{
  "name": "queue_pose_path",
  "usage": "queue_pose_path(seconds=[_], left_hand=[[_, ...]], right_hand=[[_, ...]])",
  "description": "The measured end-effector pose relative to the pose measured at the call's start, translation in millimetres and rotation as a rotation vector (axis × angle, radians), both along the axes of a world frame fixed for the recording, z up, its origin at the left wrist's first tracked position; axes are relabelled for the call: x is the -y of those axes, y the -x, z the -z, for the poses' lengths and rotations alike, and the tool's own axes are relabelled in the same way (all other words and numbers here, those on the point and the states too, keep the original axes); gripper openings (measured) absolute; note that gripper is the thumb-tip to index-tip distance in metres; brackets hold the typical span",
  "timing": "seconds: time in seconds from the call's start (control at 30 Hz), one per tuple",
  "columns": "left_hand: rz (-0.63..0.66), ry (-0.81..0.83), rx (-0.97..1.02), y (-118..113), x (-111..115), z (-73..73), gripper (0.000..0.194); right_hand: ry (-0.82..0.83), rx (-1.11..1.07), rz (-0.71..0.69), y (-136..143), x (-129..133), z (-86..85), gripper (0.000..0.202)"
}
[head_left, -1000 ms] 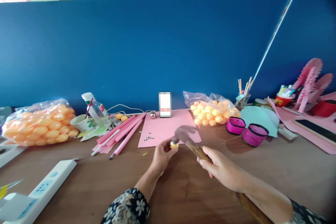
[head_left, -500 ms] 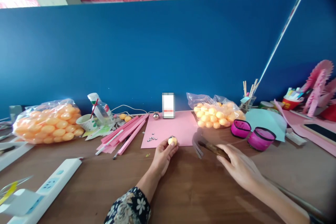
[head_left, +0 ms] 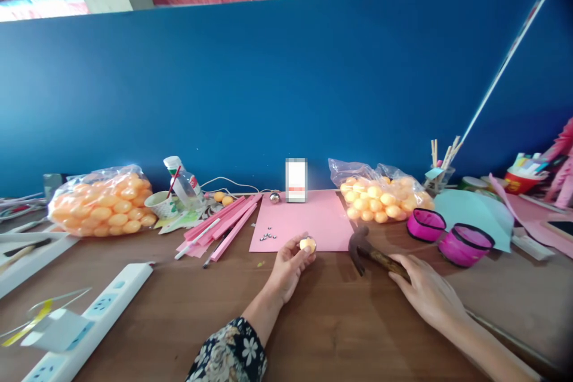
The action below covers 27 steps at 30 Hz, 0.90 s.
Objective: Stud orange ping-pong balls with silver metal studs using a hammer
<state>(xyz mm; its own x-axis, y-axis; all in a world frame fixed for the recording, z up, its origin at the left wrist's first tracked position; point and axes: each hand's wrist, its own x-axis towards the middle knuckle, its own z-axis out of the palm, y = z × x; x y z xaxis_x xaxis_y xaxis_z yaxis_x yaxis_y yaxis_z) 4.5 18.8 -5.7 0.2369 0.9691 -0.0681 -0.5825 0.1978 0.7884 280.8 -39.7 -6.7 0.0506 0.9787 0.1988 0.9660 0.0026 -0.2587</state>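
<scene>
Just in front of the pink sheet (head_left: pixel 304 215), my left hand (head_left: pixel 290 268) pinches a small pale yellow ball (head_left: pixel 307 245). My right hand (head_left: pixel 425 286) is wrapped round the wooden handle of a claw hammer (head_left: pixel 360 248), whose dark head lies at the sheet's right front corner. Several small shiny metal balls (head_left: pixel 268 236) rest on the sheet's left part. A larger steel ball (head_left: pixel 274 197) sits near its back edge, beside an upright blurred white object (head_left: pixel 296 180).
Bags of orange balls stand left (head_left: pixel 102 209) and right (head_left: pixel 376 197). Pink strips (head_left: pixel 228 221) and a paper cup (head_left: pixel 162 205) lie left of the sheet. A power strip (head_left: pixel 96 310) is at front left; magenta mesh bands (head_left: pixel 465 245) are at right.
The view has turned slightly left, so most things appear further right. The hammer, blurred before, is now sharp and a little further from my left hand. Both hands keep their hold.
</scene>
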Motion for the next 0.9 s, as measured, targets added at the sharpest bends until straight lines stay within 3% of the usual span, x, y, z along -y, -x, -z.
queue_pose_path(seconds=[0.2, 0.27, 0.37, 0.47, 0.57, 0.63, 0.73, 0.9], left_hand=[[0.063, -0.062, -0.048, 2.5, 2.4, -0.8, 0.039], [0.165, -0.109, -0.054, 4.8, 5.2, -5.1, 0.042], [0.444, -0.151, -0.034, 10.7, 9.4, -11.4, 0.047], [0.707, -0.151, -0.075, 17.8, 11.1, -13.1, 0.053], [0.891, -0.178, -0.163, 23.6, 10.0, -10.7, 0.058], [1.0, -0.198, -0.207, 25.7, 8.8, -9.2, 0.059], [1.14, -0.229, -0.264, 26.1, 7.9, -9.5, 0.06], [1.213, -0.293, -0.313, 22.7, 8.7, -13.5, 0.064]], right_hand=[[-0.063, 0.072, -0.04, -5.3, -1.6, 8.3, 0.026], [-0.129, 0.112, -0.065, -5.7, -3.3, 5.2, 0.032], [-0.232, 0.067, -0.113, 8.7, -11.0, -12.3, 0.039], [-0.246, -0.09, -0.243, 48.0, -27.5, -35.4, 0.03], [-0.141, -0.238, -0.427, 102.4, -53.7, -45.3, 0.022], [-0.045, -0.325, -0.538, 138.6, -74.2, -41.2, 0.02], [0.027, -0.352, -0.585, 182.9, -103.9, -26.3, 0.014], [0.048, -0.3, -0.56, 220.7, -134.2, -6.7, 0.015]])
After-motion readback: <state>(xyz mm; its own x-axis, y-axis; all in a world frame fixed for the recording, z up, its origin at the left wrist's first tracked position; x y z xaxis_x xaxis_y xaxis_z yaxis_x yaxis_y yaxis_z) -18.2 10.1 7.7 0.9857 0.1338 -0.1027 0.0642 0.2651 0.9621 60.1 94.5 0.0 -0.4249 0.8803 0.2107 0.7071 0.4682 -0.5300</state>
